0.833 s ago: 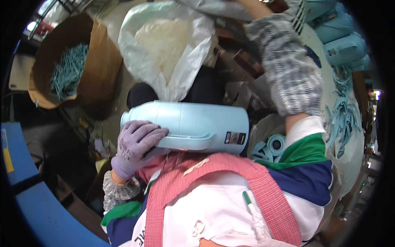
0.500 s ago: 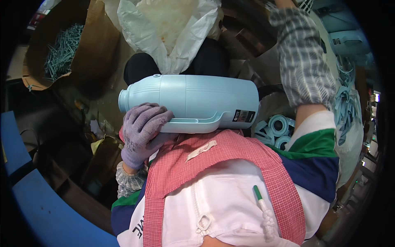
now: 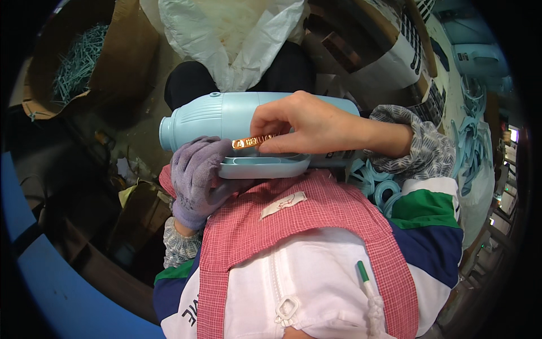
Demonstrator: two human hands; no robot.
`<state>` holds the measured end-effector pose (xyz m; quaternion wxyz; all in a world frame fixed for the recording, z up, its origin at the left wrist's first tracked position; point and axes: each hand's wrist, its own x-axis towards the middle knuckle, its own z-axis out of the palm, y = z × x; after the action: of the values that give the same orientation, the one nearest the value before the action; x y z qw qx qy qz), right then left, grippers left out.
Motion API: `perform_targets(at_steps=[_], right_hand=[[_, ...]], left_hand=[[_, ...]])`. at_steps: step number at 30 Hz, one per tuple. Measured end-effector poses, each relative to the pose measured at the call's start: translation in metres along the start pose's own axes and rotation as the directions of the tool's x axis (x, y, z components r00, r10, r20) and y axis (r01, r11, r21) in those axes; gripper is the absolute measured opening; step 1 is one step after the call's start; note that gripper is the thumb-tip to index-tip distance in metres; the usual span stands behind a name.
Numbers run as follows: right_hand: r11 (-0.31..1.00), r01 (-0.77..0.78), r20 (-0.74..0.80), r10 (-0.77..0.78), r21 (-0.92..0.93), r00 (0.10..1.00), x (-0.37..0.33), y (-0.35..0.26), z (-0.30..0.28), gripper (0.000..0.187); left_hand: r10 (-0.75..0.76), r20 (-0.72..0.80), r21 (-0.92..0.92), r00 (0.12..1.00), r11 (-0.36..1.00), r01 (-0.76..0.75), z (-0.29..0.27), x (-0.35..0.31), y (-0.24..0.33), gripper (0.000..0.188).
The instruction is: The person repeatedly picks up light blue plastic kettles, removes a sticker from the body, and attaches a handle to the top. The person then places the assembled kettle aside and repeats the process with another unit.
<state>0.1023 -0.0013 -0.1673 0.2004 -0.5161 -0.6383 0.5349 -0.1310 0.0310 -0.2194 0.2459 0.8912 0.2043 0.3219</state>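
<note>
A light blue plastic thermos flask casing (image 3: 209, 121) lies sideways across my lap, its neck to the left and its handle (image 3: 265, 168) toward me. My left hand (image 3: 197, 178), in a purple-grey glove, is wrapped round the handle's left end near the neck. Over the middle of the casing, my bare right hand (image 3: 307, 124) pinches a narrow, shiny gold nameplate strip (image 3: 244, 143) between thumb and fingers. The strip's left end reaches close to the gloved fingertips, just above the handle. My right hand hides part of the strip and much of the casing's right side.
A cardboard box (image 3: 124, 62) at the far left holds many thin blue-green plastic pieces. Ahead, a white plastic bag (image 3: 254, 62) stands by my knees. Light blue rings (image 3: 387, 192) lie beside my right elbow, and more blue parts (image 3: 471, 147) line the right. A blue surface (image 3: 62, 271) curves along the near left.
My right hand has come back from the far right to above the casing, now with the gold strip in its fingers. My left hand keeps its hold on the handle.
</note>
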Motion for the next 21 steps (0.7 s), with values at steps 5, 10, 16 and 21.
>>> perform_targets(at_steps=[5, 10, 16, 21], right_hand=[[0.991, 0.006, 0.156, 0.015, -0.134, 0.988, 0.002, -0.012, -0.001, 0.023], [0.987, -0.001, 0.216, 0.036, -0.158, 0.976, 0.002, -0.012, 0.002, 0.023], [0.985, -0.013, 0.245, 0.055, -0.169, 0.968, 0.002, -0.011, 0.002, 0.023], [0.988, -0.009, 0.298, 0.056, -0.157, 0.953, -0.004, -0.014, -0.003, 0.025]], left_hand=[[-0.056, 0.04, -0.004, 0.998, 0.998, 0.056, -0.002, 0.001, 0.003, 0.064], [0.009, -0.008, -0.007, 1.0, 1.0, -0.009, 0.002, -0.003, -0.003, 0.063], [0.038, 0.072, 0.057, 0.997, 0.997, -0.042, -0.002, 0.002, 0.001, 0.048], [0.114, 0.163, 0.026, 0.98, 0.993, -0.119, -0.007, 0.01, 0.0, 0.046]])
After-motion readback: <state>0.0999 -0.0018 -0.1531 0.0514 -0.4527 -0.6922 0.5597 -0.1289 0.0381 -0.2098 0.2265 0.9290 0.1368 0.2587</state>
